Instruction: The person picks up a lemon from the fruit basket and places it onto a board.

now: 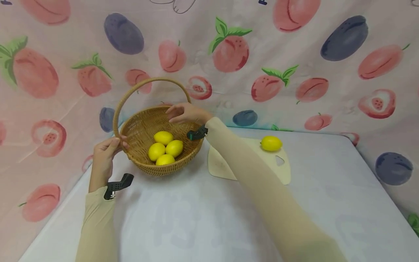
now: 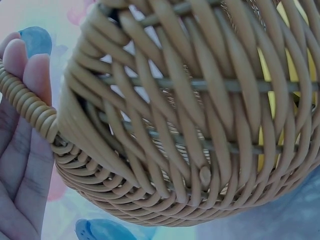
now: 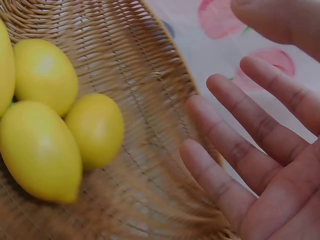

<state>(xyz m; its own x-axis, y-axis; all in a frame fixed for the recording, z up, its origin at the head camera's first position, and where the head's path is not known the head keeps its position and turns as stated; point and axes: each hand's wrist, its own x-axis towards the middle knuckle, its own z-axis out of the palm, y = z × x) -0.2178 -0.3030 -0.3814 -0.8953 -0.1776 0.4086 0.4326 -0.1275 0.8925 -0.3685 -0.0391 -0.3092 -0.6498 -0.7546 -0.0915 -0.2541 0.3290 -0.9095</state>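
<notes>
A wicker basket (image 1: pixel 144 122) with a tall arched handle holds several yellow lemons (image 1: pixel 165 149), bunched low in its bowl. My left hand (image 1: pixel 106 153) grips the foot of the handle at the basket's left side; in the left wrist view its fingers (image 2: pixel 37 75) wrap round the coiled handle. Over the right part of the bowl is my right hand (image 1: pixel 186 112), fingers loosely extended and nothing in them. The right wrist view shows its palm and spread fingers (image 3: pixel 235 150) apart from the lemons (image 3: pixel 40 145).
A pale cutting board (image 1: pixel 255 145) lies right of the basket, partly hidden under my right forearm. One more lemon (image 1: pixel 271 143) sits near its back right corner. White cloth (image 1: pixel 196 225) covers the table, and a fruit-print curtain (image 1: pixel 193 47) hangs behind.
</notes>
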